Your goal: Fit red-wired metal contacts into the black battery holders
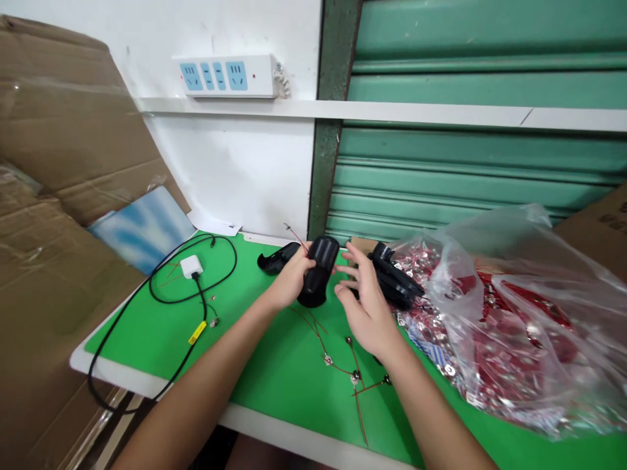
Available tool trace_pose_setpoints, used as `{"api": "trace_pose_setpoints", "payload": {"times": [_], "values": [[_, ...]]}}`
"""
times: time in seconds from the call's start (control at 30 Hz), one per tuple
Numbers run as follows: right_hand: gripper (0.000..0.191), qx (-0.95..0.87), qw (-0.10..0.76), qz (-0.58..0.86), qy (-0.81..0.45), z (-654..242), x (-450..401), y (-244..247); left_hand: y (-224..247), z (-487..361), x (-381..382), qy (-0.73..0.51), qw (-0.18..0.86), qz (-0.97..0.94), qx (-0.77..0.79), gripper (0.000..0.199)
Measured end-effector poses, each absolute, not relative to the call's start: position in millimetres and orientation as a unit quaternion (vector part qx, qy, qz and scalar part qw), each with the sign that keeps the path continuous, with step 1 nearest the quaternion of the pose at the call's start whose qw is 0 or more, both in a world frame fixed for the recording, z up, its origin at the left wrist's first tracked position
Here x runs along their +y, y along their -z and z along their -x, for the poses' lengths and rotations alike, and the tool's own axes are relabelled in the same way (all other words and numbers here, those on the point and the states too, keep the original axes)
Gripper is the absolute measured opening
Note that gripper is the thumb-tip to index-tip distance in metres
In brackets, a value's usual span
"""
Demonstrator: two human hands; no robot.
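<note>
My left hand (292,276) grips a glossy black plastic housing (319,271), curved and rounded at its top end. A thin red wire (296,237) with a small metal tip sticks up behind that hand. To the right of the housing is my right hand (363,301), its fingers apart and holding nothing; whether a fingertip touches the housing I cannot tell. Another curved black part (278,258) lies just beyond my left hand. Black plastic parts (394,281) are stacked behind my right hand, partly hidden by it.
Small metal discs with reddish wires (355,376) lie on the green mat (274,372). A clear plastic bag (519,326) full of red-wired pieces covers the right side. At left are a black cable (93,356), a white adapter (191,266) and cardboard (63,196). A power strip (223,76) hangs above.
</note>
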State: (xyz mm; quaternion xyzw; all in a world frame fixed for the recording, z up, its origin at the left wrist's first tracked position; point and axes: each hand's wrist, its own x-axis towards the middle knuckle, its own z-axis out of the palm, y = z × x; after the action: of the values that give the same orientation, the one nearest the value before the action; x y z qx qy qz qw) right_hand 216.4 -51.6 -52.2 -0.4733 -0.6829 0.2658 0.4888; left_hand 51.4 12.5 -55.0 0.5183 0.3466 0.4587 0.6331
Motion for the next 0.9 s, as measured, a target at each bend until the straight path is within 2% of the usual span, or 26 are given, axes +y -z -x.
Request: {"api": "trace_pose_setpoints", "payload": {"times": [0.07,0.13,0.23,0.33,0.4,0.53,0.63,0.73,0.77,0.83,0.9], "values": [[0.038,-0.714,0.452,0.475,-0.245,-222.8,-52.9,43.1,48.5,-46.6,16.5,-0.488,0.636,-0.461,0.381,0.050],[0.015,-0.743,0.370,0.477,-0.289,-228.2,-56.8,34.0,42.1,-42.1,18.5,-0.512,0.633,-0.418,0.402,0.051],[0.015,-0.755,0.181,0.492,-0.394,-229.6,-67.0,26.7,37.8,-38.2,20.2,-0.529,0.617,-0.398,0.425,0.045],[0.010,-0.756,0.041,0.509,-0.409,-221.1,-77.3,29.7,40.4,-37.8,22.3,-0.530,0.597,-0.410,0.441,0.038],[0.014,-0.770,0.016,0.515,-0.376,-212.5,-81.9,35.2,43.8,-38.2,24.0,-0.525,0.583,-0.428,0.448,0.039],[0.021,-0.799,0.012,0.518,-0.306,-200.0,-86.3,43.8,51.0,-37.9,27.3,-0.513,0.562,-0.458,0.459,0.053],[0.021,-0.808,0.018,0.510,-0.296,-199.6,-85.7,41.2,56.6,-36.3,29.1,-0.502,0.549,-0.491,0.453,0.055],[0.018,-0.789,0.084,0.475,-0.381,-205.8,-79.4,31.7,62.4,-36.6,29.5,-0.496,0.539,-0.520,0.439,0.053],[0.014,-0.771,0.137,0.463,-0.415,-208.5,-75.8,28.6,64.0,-37.8,29.2,-0.496,0.537,-0.522,0.440,0.054],[0.010,-0.713,0.296,0.458,-0.441,-214.0,-66.8,24.6,65.6,-41.6,27.7,-0.496,0.538,-0.512,0.450,0.055],[0.017,-0.622,0.469,0.470,-0.415,-218.6,-56.7,25.0,64.4,-46.3,24.7,-0.499,0.554,-0.489,0.453,0.054]]}}
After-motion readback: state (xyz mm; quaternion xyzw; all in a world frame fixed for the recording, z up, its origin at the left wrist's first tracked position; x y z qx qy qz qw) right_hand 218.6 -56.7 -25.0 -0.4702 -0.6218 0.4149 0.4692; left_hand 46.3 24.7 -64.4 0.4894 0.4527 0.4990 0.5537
